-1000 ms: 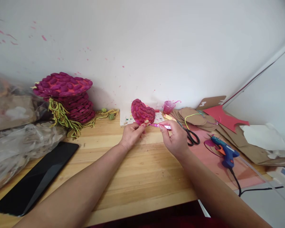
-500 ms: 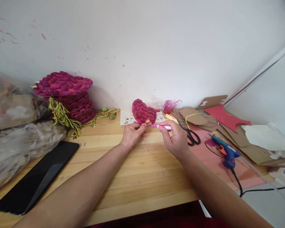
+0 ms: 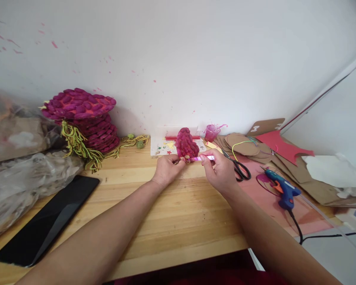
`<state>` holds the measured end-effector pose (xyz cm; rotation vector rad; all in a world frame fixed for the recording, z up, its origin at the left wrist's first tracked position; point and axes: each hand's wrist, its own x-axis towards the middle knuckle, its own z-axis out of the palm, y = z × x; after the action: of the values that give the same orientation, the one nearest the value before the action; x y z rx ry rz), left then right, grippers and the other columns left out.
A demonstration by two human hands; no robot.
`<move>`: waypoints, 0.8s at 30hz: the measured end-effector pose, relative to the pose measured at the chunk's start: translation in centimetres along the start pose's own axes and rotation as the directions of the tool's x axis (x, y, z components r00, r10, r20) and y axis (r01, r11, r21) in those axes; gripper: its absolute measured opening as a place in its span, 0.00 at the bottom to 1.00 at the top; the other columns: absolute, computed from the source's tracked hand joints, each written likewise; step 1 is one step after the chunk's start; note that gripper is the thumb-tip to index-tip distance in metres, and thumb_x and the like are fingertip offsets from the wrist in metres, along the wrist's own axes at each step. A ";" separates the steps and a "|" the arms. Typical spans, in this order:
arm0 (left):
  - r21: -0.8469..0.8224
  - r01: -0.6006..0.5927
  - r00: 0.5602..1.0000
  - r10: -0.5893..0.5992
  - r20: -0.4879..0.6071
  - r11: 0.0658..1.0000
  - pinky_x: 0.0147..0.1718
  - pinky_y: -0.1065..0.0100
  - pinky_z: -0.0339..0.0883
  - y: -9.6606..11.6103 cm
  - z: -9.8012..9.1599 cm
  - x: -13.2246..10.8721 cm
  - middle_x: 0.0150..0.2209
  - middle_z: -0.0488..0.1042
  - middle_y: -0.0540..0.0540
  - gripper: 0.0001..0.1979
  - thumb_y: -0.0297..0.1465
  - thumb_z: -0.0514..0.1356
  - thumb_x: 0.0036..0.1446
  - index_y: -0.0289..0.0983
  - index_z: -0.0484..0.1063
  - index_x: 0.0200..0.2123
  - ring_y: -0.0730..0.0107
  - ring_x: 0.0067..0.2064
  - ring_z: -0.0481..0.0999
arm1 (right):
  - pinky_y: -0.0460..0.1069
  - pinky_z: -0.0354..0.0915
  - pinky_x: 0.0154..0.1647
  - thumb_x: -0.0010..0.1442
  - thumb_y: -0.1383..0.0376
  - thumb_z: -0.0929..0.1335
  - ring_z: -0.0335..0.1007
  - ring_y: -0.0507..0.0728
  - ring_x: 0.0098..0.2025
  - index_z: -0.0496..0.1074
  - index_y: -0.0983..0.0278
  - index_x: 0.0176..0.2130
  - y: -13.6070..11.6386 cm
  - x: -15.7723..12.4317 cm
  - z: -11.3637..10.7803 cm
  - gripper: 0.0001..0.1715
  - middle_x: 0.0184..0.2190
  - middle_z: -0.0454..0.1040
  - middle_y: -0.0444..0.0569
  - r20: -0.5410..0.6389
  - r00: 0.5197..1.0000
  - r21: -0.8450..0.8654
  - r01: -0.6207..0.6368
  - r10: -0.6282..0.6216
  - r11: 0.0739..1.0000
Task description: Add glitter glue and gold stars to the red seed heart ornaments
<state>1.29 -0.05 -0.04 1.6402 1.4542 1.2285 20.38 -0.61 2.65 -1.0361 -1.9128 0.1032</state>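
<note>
My left hand [image 3: 169, 170] pinches the lower left edge of a magenta shell-covered disc [image 3: 186, 143], which stands tilted nearly edge-on. A few pale, unpainted shells show low on the disc by the fingertips. Between the fingers of my right hand [image 3: 220, 170] is a slim white paintbrush [image 3: 206, 158] stained pink. Its tip points left and meets the bottom of the disc. Behind the disc lies a white sheet [image 3: 154, 147] with small coloured stars and a red strip. A pink-stained plastic cup [image 3: 211, 133] stands just beyond my right hand.
Scissors [image 3: 242, 171], cardboard discs [image 3: 240, 145] and a blue glue gun [image 3: 284, 190] lie to the right. On the left are a stack of magenta discs [image 3: 80, 105] with yarn [image 3: 74, 138], plastic bags [image 3: 32, 186] and a black phone [image 3: 47, 221]. A wall [image 3: 178, 59] rises behind.
The disc has turned from a broad face to nearly edge-on and shifted slightly right, uncovering more of the starred sheet. My left hand has moved slightly right; the brush stays at its lower edge.
</note>
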 end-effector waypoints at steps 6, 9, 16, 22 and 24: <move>0.022 0.031 0.999 -0.030 -0.020 0.999 0.25 0.68 0.50 0.0 -0.1 0.1 0.17 0.58 0.54 0.17 0.41 0.59 0.50 0.39 0.63 0.16 0.73 0.23 0.56 | 0.50 0.66 0.33 0.67 0.62 0.66 0.75 0.57 0.34 0.71 0.61 0.37 0.3 -0.2 0.2 0.06 0.32 0.79 0.48 0.055 0.998 0.000 0.007 -0.007 1.000; 0.014 0.031 0.999 -0.031 -0.008 0.999 0.25 0.68 0.51 -0.1 -0.1 0.1 0.17 0.61 0.53 0.17 0.42 0.59 0.50 0.39 0.64 0.17 0.73 0.23 0.58 | 0.50 0.66 0.33 0.67 0.62 0.65 0.75 0.56 0.34 0.71 0.61 0.38 0.4 -0.2 0.2 0.06 0.32 0.79 0.48 0.054 0.999 -0.001 0.005 -0.005 1.000; -0.017 0.054 0.998 -0.053 0.020 0.998 0.26 0.68 0.53 -0.6 -0.2 0.1 0.18 0.65 0.52 0.17 0.44 0.60 0.52 0.38 0.70 0.20 0.72 0.24 0.61 | 0.50 0.66 0.35 0.67 0.63 0.66 0.75 0.57 0.34 0.71 0.60 0.38 0.6 -0.1 0.1 0.05 0.32 0.79 0.48 0.043 0.999 -0.031 0.028 -0.027 0.999; -0.008 0.059 0.998 -0.059 0.015 0.998 0.24 0.69 0.53 -0.5 -0.2 0.0 0.18 0.66 0.52 0.16 0.43 0.60 0.52 0.38 0.68 0.20 0.72 0.23 0.61 | 0.48 0.63 0.29 0.66 0.61 0.66 0.70 0.53 0.28 0.71 0.61 0.36 0.3 -0.1 0.0 0.07 0.28 0.77 0.45 0.049 0.998 0.026 -0.037 0.036 0.999; 0.001 0.059 0.998 -0.059 0.009 0.998 0.24 0.69 0.53 -0.5 -0.2 0.0 0.18 0.66 0.52 0.16 0.42 0.60 0.52 0.38 0.67 0.20 0.71 0.23 0.62 | 0.47 0.61 0.26 0.66 0.60 0.67 0.67 0.52 0.25 0.72 0.61 0.36 0.3 -0.1 0.1 0.09 0.25 0.75 0.43 0.062 0.994 0.095 -0.097 0.092 0.991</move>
<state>0.96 -0.01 -0.39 1.5901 1.4872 1.1872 20.48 -0.43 2.36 -1.0677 -1.8907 0.2808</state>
